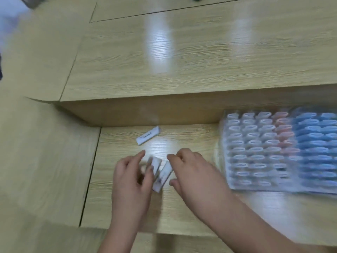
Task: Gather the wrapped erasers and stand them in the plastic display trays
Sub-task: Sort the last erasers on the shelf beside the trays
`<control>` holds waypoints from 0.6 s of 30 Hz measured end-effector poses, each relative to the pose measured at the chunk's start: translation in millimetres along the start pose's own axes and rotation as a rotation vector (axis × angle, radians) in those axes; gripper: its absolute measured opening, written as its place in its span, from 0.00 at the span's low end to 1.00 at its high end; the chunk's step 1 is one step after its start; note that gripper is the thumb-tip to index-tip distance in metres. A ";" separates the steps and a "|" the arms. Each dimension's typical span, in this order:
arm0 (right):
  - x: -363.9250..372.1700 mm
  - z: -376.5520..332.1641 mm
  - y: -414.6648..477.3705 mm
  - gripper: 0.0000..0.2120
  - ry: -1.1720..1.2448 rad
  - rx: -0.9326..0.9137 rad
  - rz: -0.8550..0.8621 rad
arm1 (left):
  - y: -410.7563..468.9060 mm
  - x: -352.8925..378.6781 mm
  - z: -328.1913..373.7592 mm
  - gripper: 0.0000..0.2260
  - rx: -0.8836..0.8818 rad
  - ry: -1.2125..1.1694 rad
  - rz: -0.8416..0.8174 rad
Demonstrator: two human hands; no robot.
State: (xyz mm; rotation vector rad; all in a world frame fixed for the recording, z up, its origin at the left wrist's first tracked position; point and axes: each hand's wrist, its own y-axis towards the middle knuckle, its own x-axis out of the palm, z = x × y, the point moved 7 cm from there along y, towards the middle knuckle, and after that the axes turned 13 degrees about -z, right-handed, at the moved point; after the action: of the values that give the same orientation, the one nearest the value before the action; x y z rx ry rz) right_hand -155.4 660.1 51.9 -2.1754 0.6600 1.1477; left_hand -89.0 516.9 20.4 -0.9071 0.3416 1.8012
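Left hand (133,174): pinches one wrapped eraser (156,164).
Right hand (189,168): curled at second eraser (162,178); grasp blurred, I cannot tell.
Method: I would square both before fetching stray eraser (148,138) beyond fingertips.
Display tray (224,172): right of right hand.

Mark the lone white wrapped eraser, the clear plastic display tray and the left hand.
lone white wrapped eraser (148,135): head view, middle of its label face.
clear plastic display tray (223,156): head view, its left rim.
left hand (131,175): head view, back of the hand.
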 end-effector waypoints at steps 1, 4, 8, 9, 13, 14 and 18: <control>10.4 1.0 11.1 0.20 -0.028 0.026 -0.041 | 7.5 2.5 -4.3 0.20 0.006 0.059 -0.076; 22.3 7.8 27.3 0.17 -0.089 0.054 -0.050 | 19.8 9.7 -0.1 0.22 0.106 0.261 -0.199; 18.7 13.9 32.6 0.11 -0.065 0.060 -0.088 | 22.6 10.2 2.2 0.15 0.130 0.280 -0.206; 17.1 14.8 33.4 0.11 -0.057 0.052 -0.087 | 23.5 9.8 0.5 0.12 0.105 0.229 -0.202; 21.2 15.0 34.7 0.20 -0.024 0.007 -0.134 | 23.7 11.2 1.7 0.09 0.091 0.134 -0.160; 22.2 14.8 35.1 0.21 -0.025 -0.009 -0.143 | 22.9 11.8 3.4 0.10 0.093 0.128 -0.143; 23.4 14.4 39.6 0.23 0.009 -0.016 -0.141 | 19.3 9.0 1.9 0.09 0.049 0.050 -0.082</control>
State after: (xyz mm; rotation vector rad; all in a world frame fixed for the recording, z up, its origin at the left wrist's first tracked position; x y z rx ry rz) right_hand -177.7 638.6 15.0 -2.2035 0.4935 1.0737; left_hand -108.5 516.1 11.7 -0.9198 0.3739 1.6906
